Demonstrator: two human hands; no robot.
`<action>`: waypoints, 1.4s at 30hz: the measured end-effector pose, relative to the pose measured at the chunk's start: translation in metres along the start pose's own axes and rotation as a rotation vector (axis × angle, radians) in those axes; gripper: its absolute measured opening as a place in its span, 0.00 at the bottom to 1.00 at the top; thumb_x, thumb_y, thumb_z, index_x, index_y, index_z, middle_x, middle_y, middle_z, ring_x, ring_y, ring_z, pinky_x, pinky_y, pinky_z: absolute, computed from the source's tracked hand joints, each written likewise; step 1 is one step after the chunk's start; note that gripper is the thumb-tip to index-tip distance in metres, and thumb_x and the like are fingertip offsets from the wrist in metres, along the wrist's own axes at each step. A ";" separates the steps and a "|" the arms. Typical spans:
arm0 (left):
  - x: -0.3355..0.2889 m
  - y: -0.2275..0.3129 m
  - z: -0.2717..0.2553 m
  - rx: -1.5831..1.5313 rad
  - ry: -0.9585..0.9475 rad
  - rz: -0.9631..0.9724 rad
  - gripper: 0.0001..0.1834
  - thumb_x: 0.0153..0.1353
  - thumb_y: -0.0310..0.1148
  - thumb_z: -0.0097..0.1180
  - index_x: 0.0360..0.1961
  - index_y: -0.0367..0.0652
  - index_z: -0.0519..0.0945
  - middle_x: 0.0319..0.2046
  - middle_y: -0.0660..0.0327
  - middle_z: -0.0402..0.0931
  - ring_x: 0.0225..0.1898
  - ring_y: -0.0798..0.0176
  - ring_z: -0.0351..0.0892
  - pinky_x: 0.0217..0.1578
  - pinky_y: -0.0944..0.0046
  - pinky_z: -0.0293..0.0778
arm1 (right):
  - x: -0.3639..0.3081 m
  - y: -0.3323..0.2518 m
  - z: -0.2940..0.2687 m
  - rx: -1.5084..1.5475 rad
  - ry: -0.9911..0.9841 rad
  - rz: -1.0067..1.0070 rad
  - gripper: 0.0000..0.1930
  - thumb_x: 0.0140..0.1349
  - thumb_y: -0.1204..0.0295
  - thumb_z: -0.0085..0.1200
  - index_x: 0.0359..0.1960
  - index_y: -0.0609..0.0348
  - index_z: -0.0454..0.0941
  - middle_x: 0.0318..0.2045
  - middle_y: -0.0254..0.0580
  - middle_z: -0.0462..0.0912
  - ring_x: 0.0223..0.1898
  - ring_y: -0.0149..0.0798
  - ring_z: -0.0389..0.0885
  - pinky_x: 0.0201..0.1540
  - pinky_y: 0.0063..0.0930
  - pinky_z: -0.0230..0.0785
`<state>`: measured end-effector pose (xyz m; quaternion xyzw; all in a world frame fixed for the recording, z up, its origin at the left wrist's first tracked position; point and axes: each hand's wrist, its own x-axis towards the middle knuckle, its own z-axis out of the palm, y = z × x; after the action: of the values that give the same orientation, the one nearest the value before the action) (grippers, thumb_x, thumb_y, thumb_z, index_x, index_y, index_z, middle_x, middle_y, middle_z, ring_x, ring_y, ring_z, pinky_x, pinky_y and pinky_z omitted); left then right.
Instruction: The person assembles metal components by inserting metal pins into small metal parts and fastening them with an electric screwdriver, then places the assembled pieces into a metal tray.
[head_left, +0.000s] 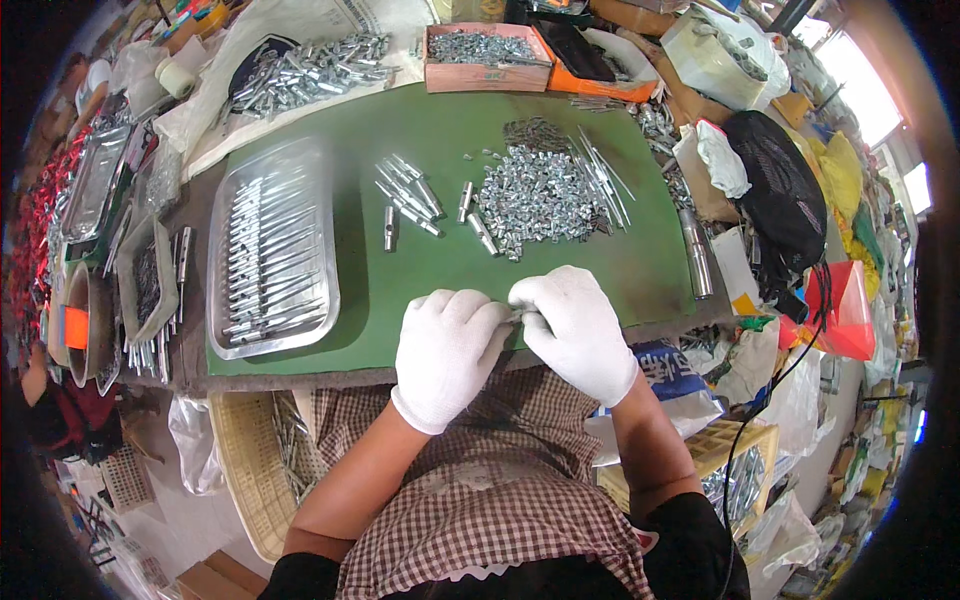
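My left hand (446, 355) and my right hand (582, 332), both in white knit gloves, meet at the near edge of the green work mat (420, 270). Their closed fingertips pinch a small metal part (517, 313) between them, mostly hidden by the gloves. Just beyond lies a spread-out heap of small silvery metal pieces (545, 200). Two short metal cylinders (483, 235) rest at its left side. Farther left are several slim metal rods with thicker sleeve ends (408, 192) and one loose short cylinder (390, 228).
A clear plastic tray (222, 330) with rows of metal rods stands at the left. Thin rods (600, 175) and dark pins (535, 132) lie by the heap. A pink box (490, 78) of small parts stands at the back. A thick metal tube (694, 255) lies along the right edge.
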<state>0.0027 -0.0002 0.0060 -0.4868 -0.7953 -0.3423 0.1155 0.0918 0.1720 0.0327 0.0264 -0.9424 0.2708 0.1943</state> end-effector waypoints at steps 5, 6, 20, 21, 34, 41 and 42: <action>0.000 0.000 -0.002 -0.015 0.003 0.007 0.11 0.51 0.29 0.70 0.36 0.47 0.83 0.36 0.62 0.80 0.39 0.51 0.79 0.41 0.51 0.70 | 0.004 -0.010 -0.004 -0.244 -0.139 -0.170 0.10 0.58 0.73 0.56 0.42 0.56 0.78 0.31 0.46 0.80 0.38 0.53 0.80 0.46 0.48 0.70; 0.001 0.000 -0.002 -0.003 -0.008 0.003 0.11 0.51 0.29 0.70 0.36 0.46 0.83 0.36 0.62 0.80 0.39 0.51 0.79 0.41 0.51 0.71 | 0.002 -0.008 -0.002 -0.226 -0.062 -0.210 0.09 0.58 0.72 0.55 0.41 0.56 0.78 0.30 0.45 0.80 0.37 0.52 0.80 0.45 0.47 0.70; -0.001 0.002 0.001 -0.002 0.033 0.015 0.10 0.53 0.29 0.70 0.37 0.49 0.84 0.36 0.64 0.80 0.38 0.52 0.80 0.40 0.51 0.71 | -0.054 0.080 -0.064 -0.757 0.373 0.337 0.28 0.67 0.68 0.58 0.69 0.56 0.74 0.62 0.58 0.80 0.61 0.58 0.78 0.64 0.53 0.68; 0.001 0.003 0.001 -0.004 0.044 0.033 0.11 0.53 0.29 0.70 0.38 0.49 0.84 0.35 0.64 0.80 0.38 0.53 0.80 0.40 0.51 0.71 | -0.062 0.090 -0.077 -0.885 0.319 0.544 0.29 0.67 0.68 0.58 0.71 0.55 0.72 0.62 0.58 0.79 0.61 0.55 0.79 0.64 0.52 0.68; -0.001 -0.001 0.004 0.034 0.058 0.036 0.12 0.52 0.28 0.70 0.38 0.49 0.85 0.35 0.64 0.81 0.37 0.53 0.79 0.39 0.52 0.71 | -0.069 -0.011 -0.022 -0.326 -0.107 0.260 0.32 0.61 0.60 0.69 0.69 0.41 0.77 0.33 0.42 0.81 0.33 0.46 0.84 0.36 0.39 0.78; 0.000 0.004 0.001 0.008 0.031 0.014 0.12 0.52 0.30 0.71 0.39 0.50 0.86 0.34 0.65 0.78 0.38 0.54 0.79 0.40 0.52 0.71 | -0.084 0.081 -0.072 -0.540 0.387 0.659 0.29 0.69 0.64 0.61 0.71 0.54 0.74 0.50 0.56 0.84 0.50 0.58 0.84 0.55 0.49 0.75; 0.001 0.005 0.002 0.010 0.021 0.005 0.12 0.52 0.31 0.71 0.39 0.50 0.86 0.34 0.65 0.78 0.38 0.55 0.79 0.40 0.51 0.71 | -0.084 0.091 -0.082 -0.628 0.339 0.740 0.28 0.70 0.64 0.61 0.70 0.54 0.75 0.50 0.56 0.84 0.50 0.58 0.83 0.55 0.49 0.74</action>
<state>0.0069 0.0033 0.0077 -0.4845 -0.7946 -0.3431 0.1272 0.1840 0.2873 0.0188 -0.4130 -0.8797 0.0260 0.2342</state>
